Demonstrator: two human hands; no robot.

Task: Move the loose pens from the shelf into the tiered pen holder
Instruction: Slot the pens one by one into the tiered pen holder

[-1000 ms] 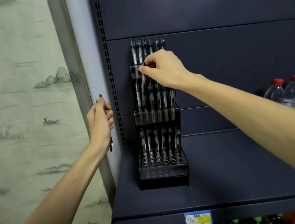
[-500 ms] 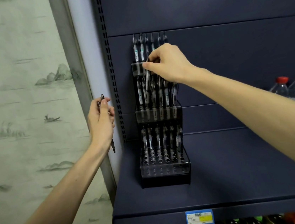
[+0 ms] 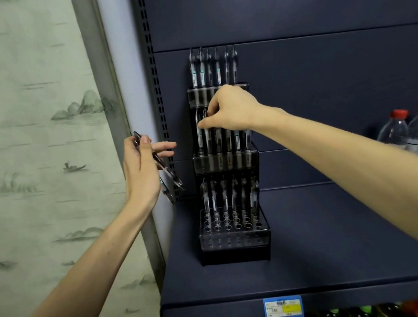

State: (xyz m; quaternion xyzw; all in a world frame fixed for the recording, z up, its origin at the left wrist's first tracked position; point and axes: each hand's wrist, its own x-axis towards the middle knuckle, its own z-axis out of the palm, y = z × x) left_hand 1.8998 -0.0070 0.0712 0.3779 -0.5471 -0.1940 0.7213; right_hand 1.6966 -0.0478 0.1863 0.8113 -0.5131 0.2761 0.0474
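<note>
The clear-barrelled pen [image 3: 207, 138] I am seating stands in the middle row of the black and clear acrylic three-tier pen holder [image 3: 234, 230], second slot in from the 9 o'clock end. My right hand [image 3: 231, 109] is curled over that row, thumb and forefinger pinched on the pen's upper barrel, its lower end down among its neighbours. To do this well I judge I should keep the barrel upright, let the tip find its own hole rather than force it, and press straight down toward 6 o'clock without knocking the pens on either side; then loosen the pinch only once it stands alone.

At 9 o'clock from the holder, my left hand [image 3: 142, 169] carries the spare loose pens [image 3: 163, 168], at least two dark, clear-bodied ones, trapped across the palm under the thumb while the fingers are spread out toward the rack. They slant with tips toward 5 o'clock.

The top row is full; the bottom tier has one row of pens and rows of empty holes in front. No loose pens show on the dark blue metal shelf [image 3: 319, 250]. At 3 o'clock stand clear water bottles with red caps [image 3: 415, 130]. On the shelf's front lip a blue and yellow price tag [image 3: 283, 306] carries print too blurred to read; the teal bands on the pens are likewise illegible
</note>
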